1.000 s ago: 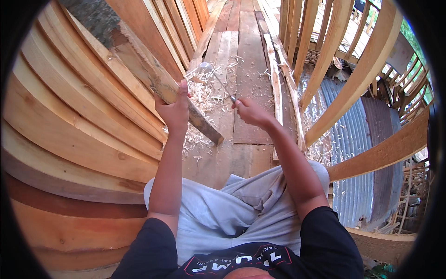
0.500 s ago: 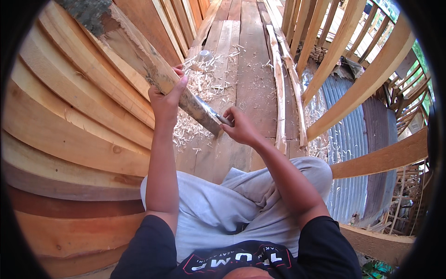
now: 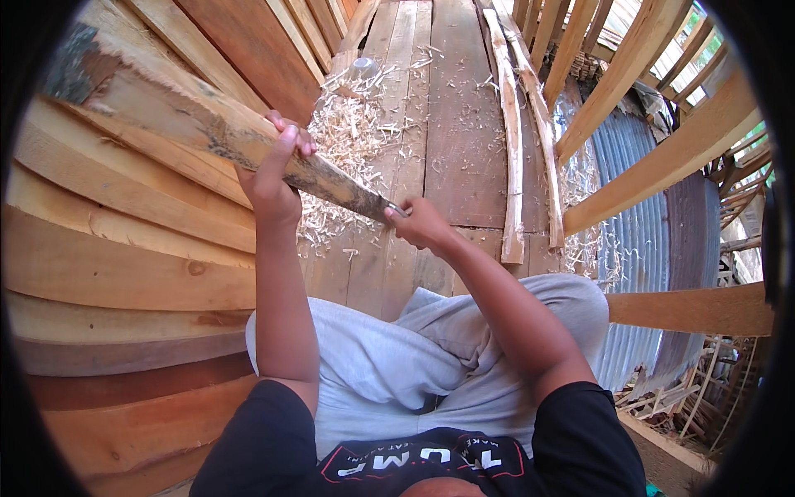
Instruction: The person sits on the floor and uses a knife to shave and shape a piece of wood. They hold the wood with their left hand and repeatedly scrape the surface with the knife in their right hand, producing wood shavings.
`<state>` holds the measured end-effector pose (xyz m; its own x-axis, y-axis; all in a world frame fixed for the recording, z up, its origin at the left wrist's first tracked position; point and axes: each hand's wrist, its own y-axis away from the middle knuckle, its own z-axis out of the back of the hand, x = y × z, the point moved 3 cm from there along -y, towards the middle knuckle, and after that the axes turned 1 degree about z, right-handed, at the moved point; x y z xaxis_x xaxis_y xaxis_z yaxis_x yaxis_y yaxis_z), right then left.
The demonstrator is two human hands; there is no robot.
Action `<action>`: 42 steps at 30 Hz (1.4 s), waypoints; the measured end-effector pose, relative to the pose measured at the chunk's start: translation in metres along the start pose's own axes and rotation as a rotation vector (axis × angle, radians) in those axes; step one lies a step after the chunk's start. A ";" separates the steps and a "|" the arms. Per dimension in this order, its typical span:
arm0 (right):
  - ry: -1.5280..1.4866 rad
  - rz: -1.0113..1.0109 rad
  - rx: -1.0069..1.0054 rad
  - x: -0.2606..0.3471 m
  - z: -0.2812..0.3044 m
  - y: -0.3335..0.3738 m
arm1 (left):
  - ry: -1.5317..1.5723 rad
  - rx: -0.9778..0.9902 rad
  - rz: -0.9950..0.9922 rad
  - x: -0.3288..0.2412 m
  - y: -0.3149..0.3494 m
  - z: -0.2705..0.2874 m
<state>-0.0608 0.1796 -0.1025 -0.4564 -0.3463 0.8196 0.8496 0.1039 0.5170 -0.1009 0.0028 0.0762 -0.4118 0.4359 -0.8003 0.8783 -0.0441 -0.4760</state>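
Note:
A long, rough-edged piece of wood [image 3: 186,112], dark with bark at its far end, slants from the upper left down toward the middle. My left hand [image 3: 275,178] is closed around it, thumb on top and fingers over the far side. At its near end, my right hand [image 3: 424,225] pinches a knife [image 3: 397,209]. Only a little of the knife shows beside the wood's end; its blade is mostly hidden from this angle. Below both hands, my crossed legs in light grey trousers rest on the plank floor.
Curled wood shavings [image 3: 356,124] lie heaped on the plank floor [image 3: 464,141], near a small clear cup [image 3: 363,68]. Two long pale strips [image 3: 512,157] lie at the right. A plank wall [image 3: 124,240] stands at left; wooden railing bars [image 3: 671,157] and corrugated metal [image 3: 629,190] are at right.
The wood has swung to a flatter slant, its far end moving left and down. My left hand has shifted slightly left. The knife blade, visible earlier along the wood, is now mostly hidden.

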 end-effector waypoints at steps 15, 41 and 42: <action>0.307 0.171 -0.309 0.049 -0.015 0.028 | 0.081 -0.087 -0.073 0.004 0.012 0.005; 0.474 0.401 -0.332 0.025 -0.015 0.003 | 0.036 -0.232 -0.156 0.008 0.019 -0.011; 0.401 0.345 -0.337 0.036 -0.014 0.003 | 0.058 -0.237 -0.155 0.006 0.019 -0.008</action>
<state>-0.0710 0.1541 -0.0748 -0.0617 -0.6748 0.7354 0.9968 -0.0048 0.0793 -0.0848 0.0120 0.0652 -0.5368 0.4723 -0.6991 0.8411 0.2352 -0.4870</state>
